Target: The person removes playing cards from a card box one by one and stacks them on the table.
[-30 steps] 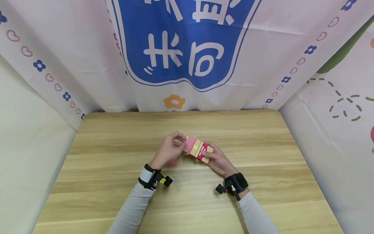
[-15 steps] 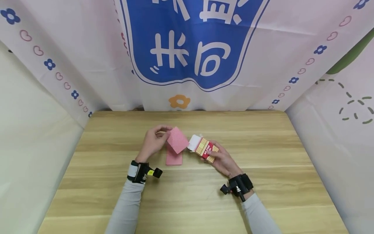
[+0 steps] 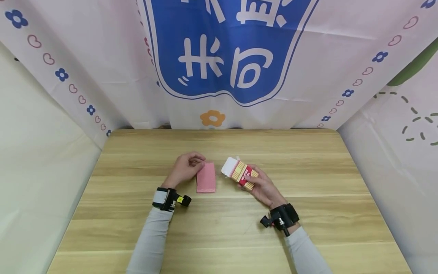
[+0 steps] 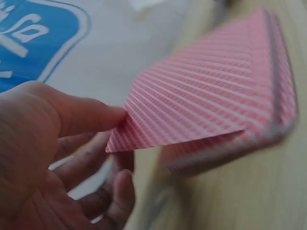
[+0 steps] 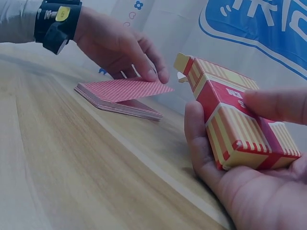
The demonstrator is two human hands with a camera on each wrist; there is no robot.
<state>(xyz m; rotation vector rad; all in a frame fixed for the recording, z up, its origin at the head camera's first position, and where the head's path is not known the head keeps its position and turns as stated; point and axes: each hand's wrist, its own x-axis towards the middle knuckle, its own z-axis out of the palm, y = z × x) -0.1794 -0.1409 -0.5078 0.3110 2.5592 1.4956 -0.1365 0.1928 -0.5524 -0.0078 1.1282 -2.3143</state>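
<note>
A pink-patterned playing card [image 4: 192, 91] is pinched at one end between the thumb and fingers of my left hand [image 3: 186, 167]. Its other end rests on a deck of playing cards [image 5: 115, 106] on the table, while the pinched end is tilted up off the stack. To the right, my right hand [image 3: 265, 186] grips a red and yellow striped card box [image 5: 235, 115], thumb across its front and fingers behind. The box's flap [image 3: 229, 166] stands open with its white inside showing. Whether anything is inside the box cannot be seen.
The wooden table [image 3: 219, 236] spreads around both hands. Behind its far edge hangs a white printed curtain [image 3: 137, 95] with a blue emblem. Pale fabric walls [image 3: 41, 160] close off the sides. A camera strap [image 3: 165, 198] sits on each wrist.
My left hand pulled away leftward from the box with a card, then lowered it onto the deck. The box's flap came into view; my right hand kept its grip.
</note>
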